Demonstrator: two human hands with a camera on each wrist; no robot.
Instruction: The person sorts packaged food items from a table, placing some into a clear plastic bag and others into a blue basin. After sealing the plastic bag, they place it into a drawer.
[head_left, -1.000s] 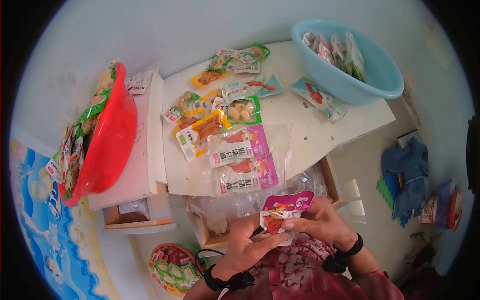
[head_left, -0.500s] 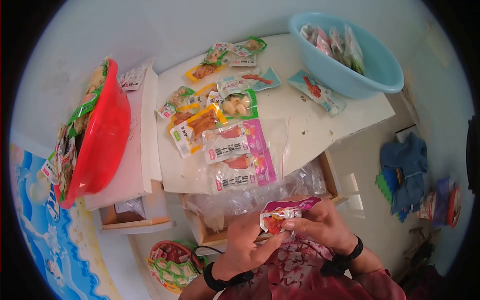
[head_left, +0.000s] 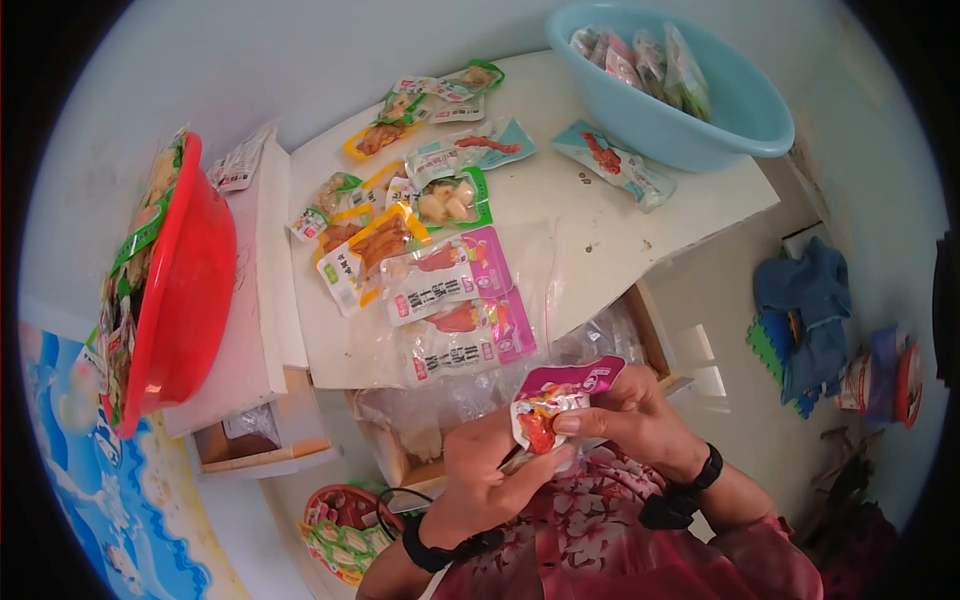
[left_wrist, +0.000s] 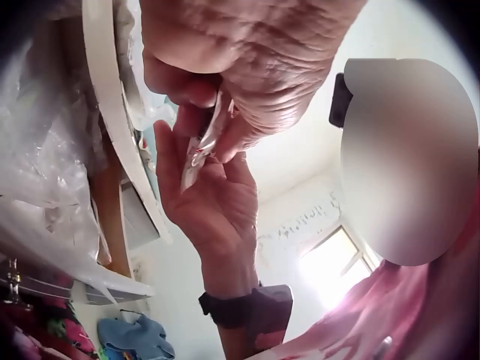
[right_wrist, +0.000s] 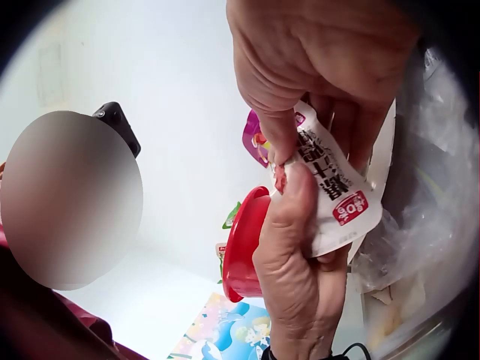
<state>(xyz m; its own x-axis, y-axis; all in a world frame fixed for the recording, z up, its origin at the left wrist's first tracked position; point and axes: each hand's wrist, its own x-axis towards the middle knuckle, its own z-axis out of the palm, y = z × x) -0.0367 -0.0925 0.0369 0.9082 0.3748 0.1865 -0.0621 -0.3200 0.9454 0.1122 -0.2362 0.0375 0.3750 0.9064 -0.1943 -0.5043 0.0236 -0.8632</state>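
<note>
Both hands hold one small snack pouch [head_left: 545,405], purple at one end with a picture of red meat, above the person's lap. The left hand [head_left: 485,475] grips its lower end, thumb along the near edge. With the thumb on its printed front, the right hand [head_left: 640,425] pinches the other side. In the right wrist view the pouch's white side [right_wrist: 337,191] shows black lettering and a red logo. Seen edge-on in the left wrist view, the pouch [left_wrist: 199,154] lies between the fingers of both hands. Two similar packets [head_left: 450,335] lie on clear plastic on the table.
More snack packets [head_left: 385,245] cover the white table's [head_left: 610,245] left half. A blue basin [head_left: 735,135] holding packets stands at the back right, a red basin [head_left: 195,290] at left. An open drawer [head_left: 655,335] with clear plastic bags sits below the table edge.
The pouch tipped until its purple end looked flattened, then came back to face the head camera. Both hands keep their hold. The head view has shifted, moving the table's contents leftward.
</note>
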